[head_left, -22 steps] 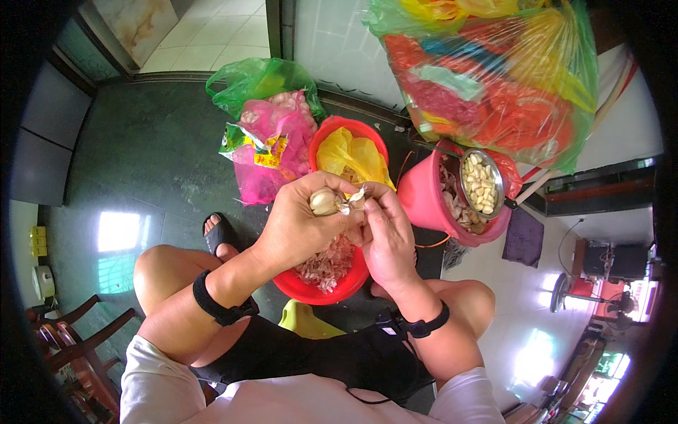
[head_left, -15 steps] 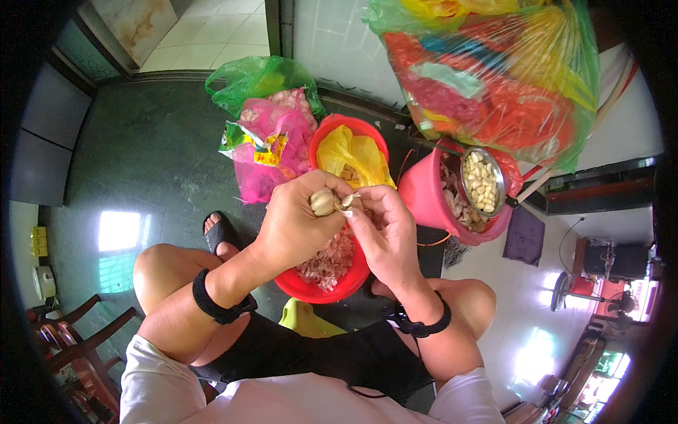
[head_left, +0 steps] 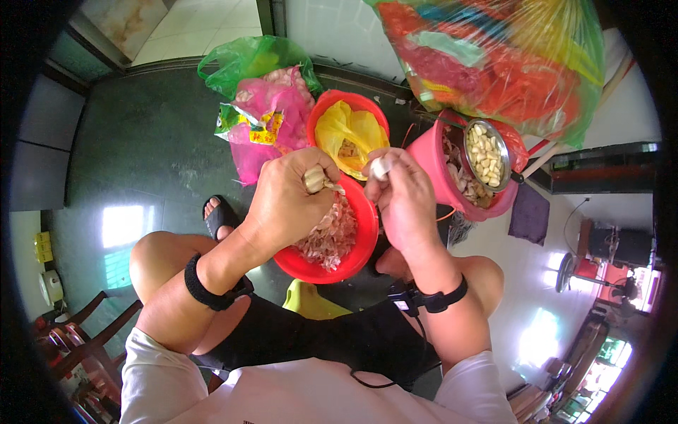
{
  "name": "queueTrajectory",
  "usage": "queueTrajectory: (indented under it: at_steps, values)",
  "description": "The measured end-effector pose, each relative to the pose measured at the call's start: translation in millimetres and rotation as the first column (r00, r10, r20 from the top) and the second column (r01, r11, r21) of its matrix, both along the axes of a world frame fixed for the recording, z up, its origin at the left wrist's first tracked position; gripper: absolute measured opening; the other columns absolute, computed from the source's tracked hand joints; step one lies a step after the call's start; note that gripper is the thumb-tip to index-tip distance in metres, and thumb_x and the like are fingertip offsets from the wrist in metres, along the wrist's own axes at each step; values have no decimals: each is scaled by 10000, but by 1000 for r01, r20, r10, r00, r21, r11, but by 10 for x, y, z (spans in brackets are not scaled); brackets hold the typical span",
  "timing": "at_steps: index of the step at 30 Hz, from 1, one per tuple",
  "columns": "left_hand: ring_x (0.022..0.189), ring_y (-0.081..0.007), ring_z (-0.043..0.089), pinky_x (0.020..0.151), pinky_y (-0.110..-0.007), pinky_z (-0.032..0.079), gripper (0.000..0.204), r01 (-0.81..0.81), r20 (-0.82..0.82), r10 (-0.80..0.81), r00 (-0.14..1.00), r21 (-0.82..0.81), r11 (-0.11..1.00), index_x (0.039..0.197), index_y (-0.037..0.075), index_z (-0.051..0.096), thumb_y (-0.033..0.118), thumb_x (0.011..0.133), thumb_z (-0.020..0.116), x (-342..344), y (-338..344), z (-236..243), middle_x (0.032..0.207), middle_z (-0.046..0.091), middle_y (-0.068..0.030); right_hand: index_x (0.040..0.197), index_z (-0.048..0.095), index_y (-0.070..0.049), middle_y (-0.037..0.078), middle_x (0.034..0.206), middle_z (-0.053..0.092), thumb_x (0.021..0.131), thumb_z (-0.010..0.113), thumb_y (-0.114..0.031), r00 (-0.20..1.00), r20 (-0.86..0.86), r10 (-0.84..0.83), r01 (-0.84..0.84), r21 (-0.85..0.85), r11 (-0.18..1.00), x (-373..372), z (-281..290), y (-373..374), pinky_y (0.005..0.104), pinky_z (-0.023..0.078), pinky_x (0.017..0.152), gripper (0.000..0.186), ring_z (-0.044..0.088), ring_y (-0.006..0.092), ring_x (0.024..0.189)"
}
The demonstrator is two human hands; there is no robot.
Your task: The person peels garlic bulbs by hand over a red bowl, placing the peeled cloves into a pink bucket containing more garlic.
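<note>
- My left grip (head_left: 286,189) was curled round a garlic bulb (head_left: 313,180), its fingers bent over and the pale, ribbed side showing between thumb and forefinger.
- My right grip (head_left: 404,189) pinched a white clove (head_left: 381,168) between thumb and fingertips; a little blur hid just how much of its skin was on.
- The two grips were apart, the bulb in one and the clove in the other, both in the air, with a red basin (head_left: 366,230) beneath and between them.
- In that basin lay a heap of pinkish, papery skins (head_left: 328,240).
- Just beyond it stood a red tub (head_left: 346,97), lined with a crumpled yellow bag (head_left: 339,127) that had brownish bits at its bottom.
- Left of the tub, a pink mesh bag (head_left: 258,162) of bulbs leaned against it, with a green plastic bag (head_left: 244,60) behind.
- To my right stood a pink bucket (head_left: 426,161) with skins inside; a steel bowl (head_left: 506,159) full of peeled cloves (head_left: 484,159) sat at its far right side.
- Above the bucket bulged a big clear bag (head_left: 487,81) stuffed with coloured plastic.
- Near my knees, a yellow-green stool (head_left: 311,302) stood on the dark floor (head_left: 162,134).
</note>
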State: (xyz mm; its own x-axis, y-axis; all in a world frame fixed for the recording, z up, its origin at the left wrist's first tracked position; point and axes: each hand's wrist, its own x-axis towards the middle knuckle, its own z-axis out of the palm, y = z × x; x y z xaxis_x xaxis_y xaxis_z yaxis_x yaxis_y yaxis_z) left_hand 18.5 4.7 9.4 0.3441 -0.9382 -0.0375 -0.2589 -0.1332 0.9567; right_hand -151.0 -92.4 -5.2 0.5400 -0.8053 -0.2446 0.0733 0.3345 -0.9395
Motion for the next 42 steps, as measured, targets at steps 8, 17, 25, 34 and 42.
queueTrajectory:
  at_steps: [8, 17, 25, 34, 42]
  values:
    - [858, -375, 706, 756, -421, 569, 372, 79, 250, -68, 966, -37, 996, 1009, 32, 661, 122, 722, 879, -75, 55, 27, 951, 685, -173, 1056, 694, 19, 51, 882, 724, 1074, 626, -168, 983, -163, -90, 39, -296, 954, 35, -17, 84, 251, 530, 653, 200, 656, 102, 710]
    - [858, -340, 739, 769, -388, 589, 406, 77, 334, -20, 942, -157, 985, 1170, 28, 731, 97, 787, 849, -102, 62, -5, 951, 735, -162, 986, 689, 35, 46, 831, 728, 1015, 714, -107, 974, -131, -186, 105, -466, 878, 90, -71, 290, 250, 522, 699, 147, 641, 71, 755]
    - [886, -129, 728, 780, -307, 585, 285, 6, -51, -10, 999, -79, 997, 1195, 47, 774, 60, 911, 793, -17, 66, 101, 992, 790, -104, 1172, 672, 40, 39, 986, 718, 1081, 572, -150, 994, 92, 52, -36, -169, 985, -4, 109, 152, 219, 506, 694, 232, 638, 63, 778]
    - [778, -323, 719, 705, -420, 600, 268, 250, 592, -48, 804, -265, 931, 1055, 77, 796, 62, 789, 774, 22, 111, 17, 910, 739, -112, 946, 630, 21, 252, 813, 661, 886, 606, -14, 904, -427, 20, -364, -745, 559, -3, 126, 114, 509, 541, 691, 73, 661, 470, 782]
    - [757, -307, 722, 653, -415, 595, 226, 357, 705, -151, 693, -154, 921, 1027, 106, 782, 84, 803, 765, 64, 152, -1, 897, 733, -82, 962, 630, 22, 274, 815, 656, 889, 565, -37, 840, -523, 144, -483, -599, 639, -13, 88, 174, 533, 526, 668, 114, 664, 485, 789]
